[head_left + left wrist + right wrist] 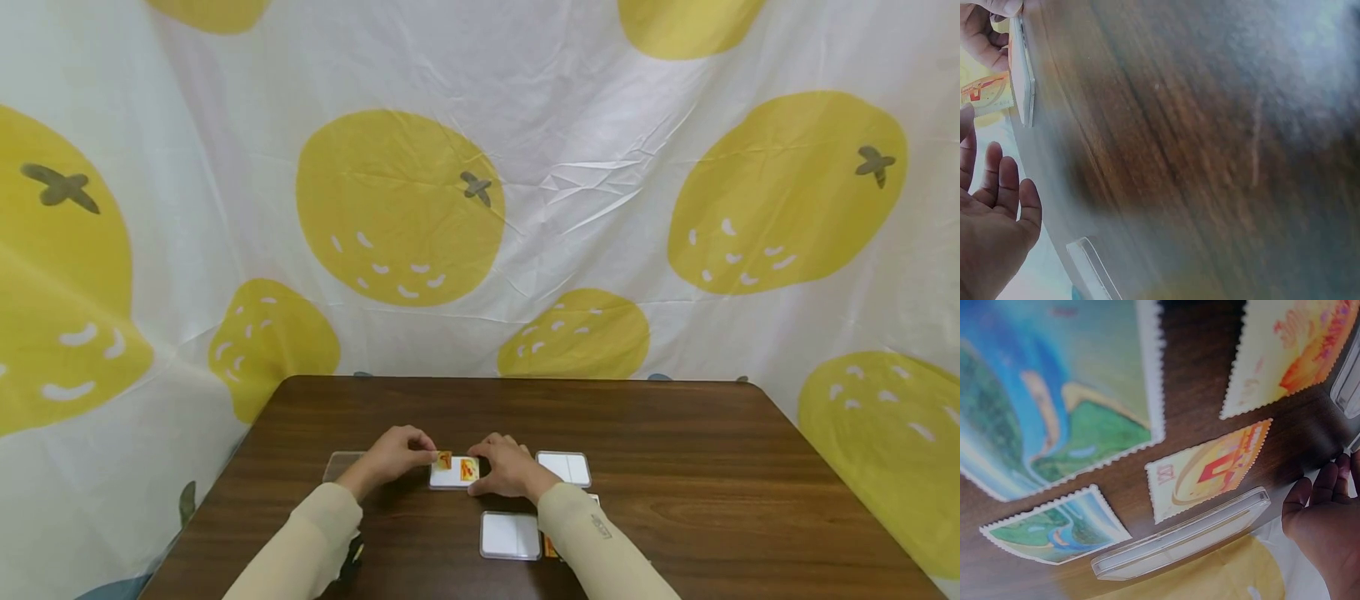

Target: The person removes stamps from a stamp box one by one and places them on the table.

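My left hand (397, 454) pinches a small orange postage stamp (445, 460) between thumb and fingertip, over the left part of a flat white-backed stamp case (447, 482). In the left wrist view the stamp (988, 94) is yellow with a red motif, and the other fingers of the left hand (1000, 225) spread away from it. A second orange stamp (469, 470) lies on the case's right part. My right hand (510, 467) grips that end of the case, thumb on the near edge and fingers at the far edge.
Right of my right hand lies a white-backed case (564, 468); another case (510, 535) is nearer. A clear lid (341, 463) sits by my left wrist. Beneath the right forearm, the right wrist view shows blue-green stamps (1072, 394) and orange stamps (1210, 469) on the brown table (720, 500).
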Tool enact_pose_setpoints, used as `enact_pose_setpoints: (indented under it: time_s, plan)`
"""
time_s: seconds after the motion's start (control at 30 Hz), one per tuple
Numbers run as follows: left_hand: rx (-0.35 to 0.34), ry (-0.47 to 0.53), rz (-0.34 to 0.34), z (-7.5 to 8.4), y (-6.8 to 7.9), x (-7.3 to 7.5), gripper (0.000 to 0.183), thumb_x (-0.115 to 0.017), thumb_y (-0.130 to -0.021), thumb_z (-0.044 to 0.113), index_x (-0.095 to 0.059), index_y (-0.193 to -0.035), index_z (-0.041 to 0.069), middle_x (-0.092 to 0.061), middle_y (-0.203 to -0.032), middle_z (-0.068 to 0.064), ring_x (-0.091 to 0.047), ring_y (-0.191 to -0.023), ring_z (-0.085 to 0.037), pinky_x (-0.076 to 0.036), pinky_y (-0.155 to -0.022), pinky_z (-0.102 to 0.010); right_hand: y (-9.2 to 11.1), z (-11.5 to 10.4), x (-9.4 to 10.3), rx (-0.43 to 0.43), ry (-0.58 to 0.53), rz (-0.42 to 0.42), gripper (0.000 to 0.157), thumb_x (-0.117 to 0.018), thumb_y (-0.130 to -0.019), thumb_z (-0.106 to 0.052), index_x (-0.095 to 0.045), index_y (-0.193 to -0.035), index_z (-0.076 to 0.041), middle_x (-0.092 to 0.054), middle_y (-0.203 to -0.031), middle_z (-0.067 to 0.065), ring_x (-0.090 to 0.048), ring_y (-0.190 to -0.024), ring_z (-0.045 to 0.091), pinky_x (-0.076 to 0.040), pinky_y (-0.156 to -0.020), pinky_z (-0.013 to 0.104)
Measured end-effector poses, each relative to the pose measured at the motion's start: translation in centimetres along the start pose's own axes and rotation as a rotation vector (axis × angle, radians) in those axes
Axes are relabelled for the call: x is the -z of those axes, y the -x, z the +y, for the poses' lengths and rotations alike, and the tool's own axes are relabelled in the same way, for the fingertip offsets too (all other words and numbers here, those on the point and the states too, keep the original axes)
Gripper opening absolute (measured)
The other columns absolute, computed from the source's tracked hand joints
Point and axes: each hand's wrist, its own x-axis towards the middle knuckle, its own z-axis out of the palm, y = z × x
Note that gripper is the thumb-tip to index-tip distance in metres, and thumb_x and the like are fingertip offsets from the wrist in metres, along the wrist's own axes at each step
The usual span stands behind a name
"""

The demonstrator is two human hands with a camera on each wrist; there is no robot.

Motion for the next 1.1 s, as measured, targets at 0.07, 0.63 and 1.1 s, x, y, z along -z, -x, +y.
enact_pose_setpoints:
  time_s: [0.07, 0.63, 1.1]
  plan:
    - [-0.005, 0.002, 0.001, 0.0, 0.1, 0.1, 0.007, -0.075, -0.088, 0.016, -0.072, -0.085, 0.009, -0.065, -0.094, -0.001, -0.054, -0.088, -0.019, -0.043, -0.079, -0.038, 0.0, 0.0, 0.0, 0.001, 0.000, 0.003, 0.058, -0.083, -0.079, -0.037, -0.065, -0.129, -0.014, -0.054, -0.128, 0.009, -0.048, -0.121, 0.031, -0.036, -0.099, 0.052]
    - [-0.002, -0.006, -0.019, -0.1, 1.1, 1.4, 0.007, -0.074, -0.089, 0.016, -0.072, -0.085, 0.011, -0.063, -0.092, 0.000, -0.052, -0.086, -0.018, -0.043, -0.075, -0.036, 0.2, -0.2, 0.1, 0.013, -0.001, 0.009, 0.057, -0.083, -0.080, -0.037, -0.065, -0.129, -0.014, -0.054, -0.129, 0.010, -0.048, -0.121, 0.031, -0.036, -0.098, 0.051]
    - [0.054, 0.070, 0.004, -0.1, 3.0, 2.2, 0.011, -0.075, -0.088, 0.014, -0.072, -0.086, 0.003, -0.065, -0.086, -0.002, -0.052, -0.080, -0.017, -0.043, -0.073, -0.033, 0.2, 0.0, 0.1, 0.008, -0.012, -0.005, 0.058, -0.082, -0.080, -0.037, -0.064, -0.130, -0.015, -0.053, -0.130, 0.009, -0.047, -0.122, 0.030, -0.035, -0.099, 0.051]
